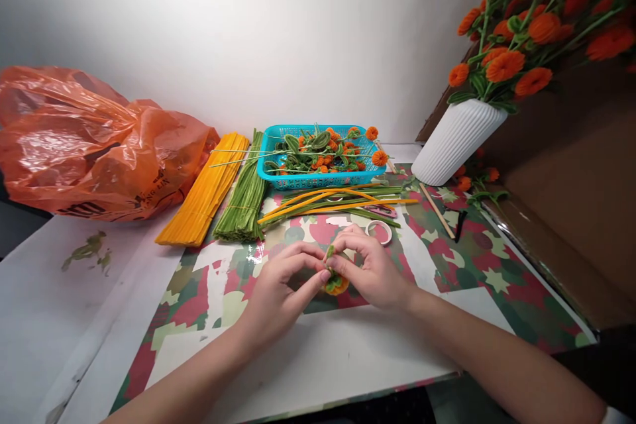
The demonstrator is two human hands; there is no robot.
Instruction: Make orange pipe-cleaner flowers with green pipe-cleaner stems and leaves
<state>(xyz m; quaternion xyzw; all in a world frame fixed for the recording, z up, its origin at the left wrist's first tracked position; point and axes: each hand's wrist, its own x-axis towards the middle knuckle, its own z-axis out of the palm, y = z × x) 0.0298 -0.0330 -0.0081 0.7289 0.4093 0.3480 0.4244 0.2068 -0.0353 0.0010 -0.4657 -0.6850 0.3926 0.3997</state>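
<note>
Both my hands meet over the middle of the table, pinching a small pipe-cleaner flower with an orange-yellow head and green parts on top. My left hand has thumb and forefinger closed at the flower's green part. From the other side, my right hand grips the same green part between thumb and fingers. The flower head hangs below the fingertips, partly hidden by them. Just behind my right hand lies a roll of white tape. Loose green and yellow pipe cleaners are strewn beyond my fingers.
Bundles of yellow pipe cleaners and green pipe cleaners lie left of a blue basket holding flower pieces. An orange plastic bag sits far left. A white vase of orange flowers and a wooden stick are at right.
</note>
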